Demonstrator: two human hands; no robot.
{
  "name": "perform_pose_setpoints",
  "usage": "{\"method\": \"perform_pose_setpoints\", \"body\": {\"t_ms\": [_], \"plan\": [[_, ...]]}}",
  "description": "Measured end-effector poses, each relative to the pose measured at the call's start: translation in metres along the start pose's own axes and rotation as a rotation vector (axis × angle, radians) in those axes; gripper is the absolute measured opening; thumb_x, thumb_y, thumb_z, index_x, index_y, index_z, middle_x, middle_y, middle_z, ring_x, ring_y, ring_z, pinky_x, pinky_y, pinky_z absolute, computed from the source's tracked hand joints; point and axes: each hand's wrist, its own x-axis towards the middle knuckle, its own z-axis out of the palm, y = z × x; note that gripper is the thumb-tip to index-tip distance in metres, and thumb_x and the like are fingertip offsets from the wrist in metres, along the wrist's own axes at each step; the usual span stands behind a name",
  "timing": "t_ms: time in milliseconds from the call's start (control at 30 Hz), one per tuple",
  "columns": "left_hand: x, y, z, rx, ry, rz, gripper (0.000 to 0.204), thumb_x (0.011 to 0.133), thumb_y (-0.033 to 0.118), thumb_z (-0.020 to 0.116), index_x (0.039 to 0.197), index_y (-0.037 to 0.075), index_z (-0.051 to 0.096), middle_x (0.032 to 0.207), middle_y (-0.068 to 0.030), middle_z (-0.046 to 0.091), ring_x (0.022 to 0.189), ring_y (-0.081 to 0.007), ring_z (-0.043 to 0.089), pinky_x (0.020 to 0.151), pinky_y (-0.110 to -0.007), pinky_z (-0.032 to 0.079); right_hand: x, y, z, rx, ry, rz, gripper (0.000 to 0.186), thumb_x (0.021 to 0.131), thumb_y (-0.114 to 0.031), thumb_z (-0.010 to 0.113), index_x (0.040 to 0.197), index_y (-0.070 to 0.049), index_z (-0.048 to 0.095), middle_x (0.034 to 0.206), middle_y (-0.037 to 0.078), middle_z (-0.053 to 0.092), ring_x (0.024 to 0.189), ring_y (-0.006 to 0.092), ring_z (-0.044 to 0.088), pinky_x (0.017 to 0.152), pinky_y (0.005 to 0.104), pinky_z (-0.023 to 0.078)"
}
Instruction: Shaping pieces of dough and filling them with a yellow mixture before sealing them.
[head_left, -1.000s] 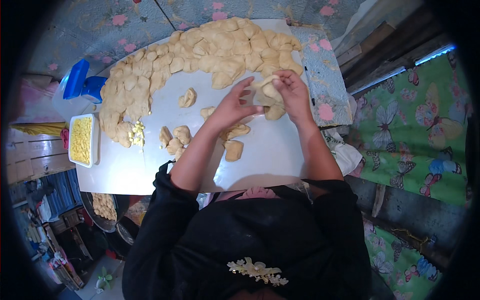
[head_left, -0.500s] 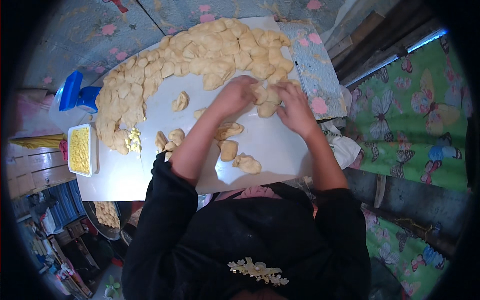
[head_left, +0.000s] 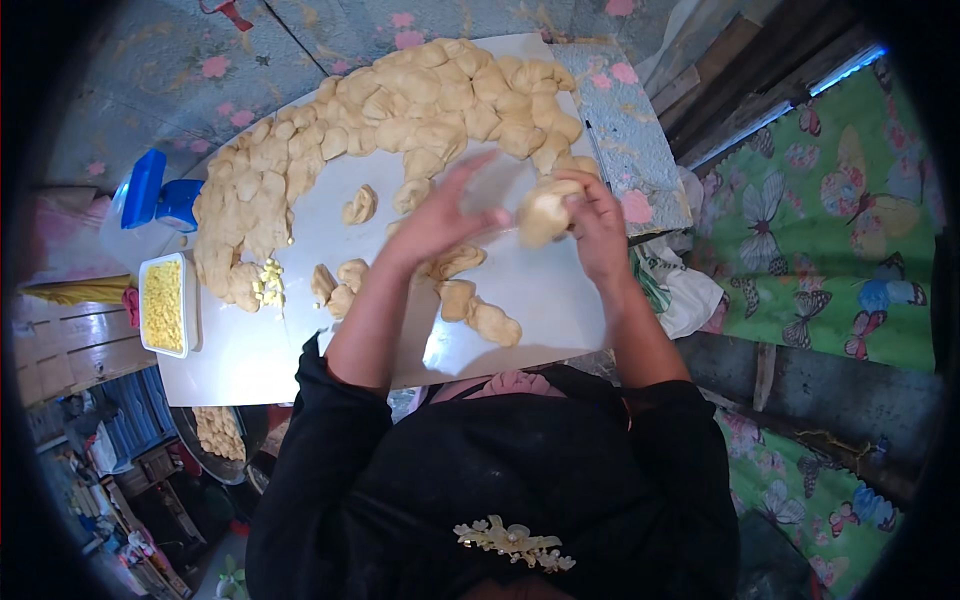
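A piece of dough (head_left: 546, 211) is gripped in my right hand (head_left: 597, 222), lifted off the white tabletop (head_left: 520, 355) and a little blurred. My left hand (head_left: 450, 213) is apart from it, thumb and fingers spread, with nothing in it. Under and beside my left forearm lie several loose dough pieces, among them one flat piece (head_left: 494, 324) near the front edge and a small one (head_left: 359, 204) farther back. Along the back and left of the table spreads a large mass of pale dough portions (head_left: 420, 90), pressed against one another.
At the left edge stands a white tub (head_left: 163, 305) of small yellow cubes, with a few loose yellow cubes (head_left: 269, 283) beside the dough. A blue scale (head_left: 165, 195) sits behind it. Below the table's left corner is a pan (head_left: 225, 440) with brown pieces. A pen (head_left: 588, 126) lies at the right edge.
My right hand has picked up dough from the right end of the mass and brought it slightly nearer. My left hand has come away to the left, and its fingers have spread.
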Motion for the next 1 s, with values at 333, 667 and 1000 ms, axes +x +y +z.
{"method": "perform_pose_setpoints", "body": {"t_ms": [333,667,1000], "plan": [[-0.084,-0.001,-0.047,-0.166,-0.144,-0.111,0.043,0.076,0.001,0.061,0.118,0.005,0.057,0.121,-0.0099,0.054,0.113,-0.0195,0.049,0.095,-0.031,0.038,-0.012,-0.029,-0.004,0.138,0.176,-0.322,0.029,0.082,-0.001,0.041,0.107,0.003,0.055,0.107,0.009,0.058,0.104,0.017,0.053,0.091,0.0313,0.041],[-0.035,0.007,-0.015,0.107,0.03,0.098,0.044,0.077,0.014,0.068,0.118,0.006,0.056,0.124,-0.0175,0.051,0.116,-0.0311,0.048,0.097,-0.036,0.038,0.039,0.035,-0.057,-1.479,0.172,-0.392,0.045,0.068,-0.012,0.07,0.11,-0.004,0.052,0.106,0.012,0.057,0.106,0.029,0.053,0.098,0.0348,0.036],[0.01,-0.017,0.039,0.242,-0.151,0.016,0.022,0.076,0.015,0.063,0.095,0.005,0.063,0.101,-0.0163,0.059,0.095,-0.0333,0.056,0.078,-0.04,0.045,0.01,0.008,-0.007,-0.281,-0.082,0.02,0.013,0.082,-0.004,0.061,0.093,-0.005,0.056,0.084,-0.003,0.055,0.081,0.0068,0.052,0.074,0.0219,0.042]]}}
